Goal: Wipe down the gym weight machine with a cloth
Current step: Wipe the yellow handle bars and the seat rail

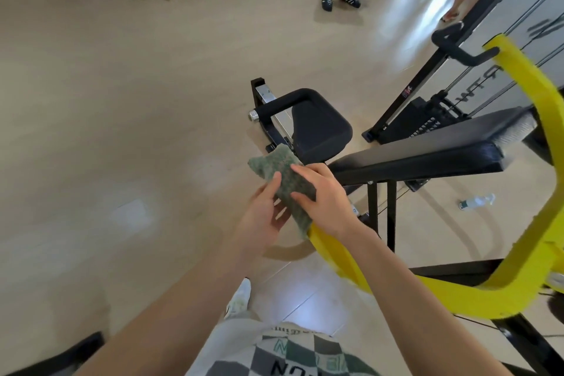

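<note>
Forearms extended, left hand (pixel 263 217) pinches the green cloth (pixel 285 172) from beneath; right hand (pixel 324 196) grips it atop the yellow bar (pixel 337 258)

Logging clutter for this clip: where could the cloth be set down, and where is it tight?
Free: the seat top, the long black pad beside it, and the floor left of the seat. Crowded: beneath the pad, where black posts, the yellow frame and a bottle sit close.

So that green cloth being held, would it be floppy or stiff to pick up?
Probably floppy: the cloth sags below the left hand near the yellow bar. Likely light, since fingers alone hold it. Its fuzzy surface suggests it won't slip easily.
</note>
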